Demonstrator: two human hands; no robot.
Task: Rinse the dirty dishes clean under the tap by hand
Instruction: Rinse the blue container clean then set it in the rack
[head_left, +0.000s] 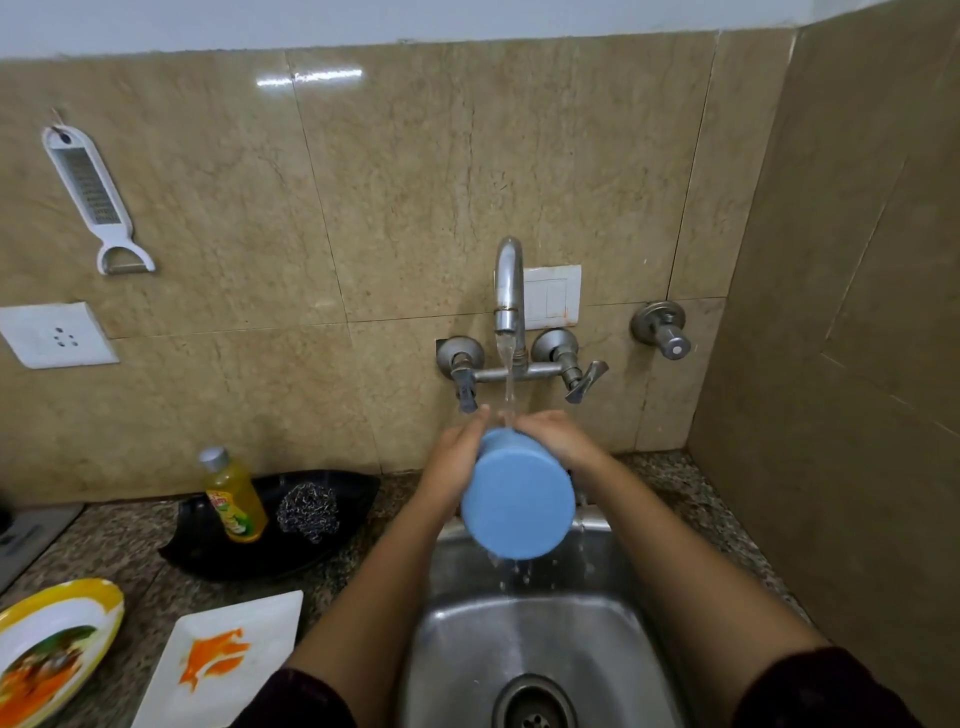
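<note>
Left hand (457, 462) and right hand (558, 441) clasp a blue cup (519, 496) from either side. The cup lies between the palms, tipped with its base toward the camera. Water from the tap (508, 280) falls onto its far end and drips off the cup into the steel sink (613, 639) below.

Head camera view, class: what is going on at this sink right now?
A person holds a blue cylindrical cup with the left hand and right hand, base toward the camera, under the running steel tap over the steel sink. The cup drips into the sink. On the speckled granite counter to the left, a white rectangular plate with orange smears and a yellow-rimmed round plate with food residue wait unwashed.
</note>
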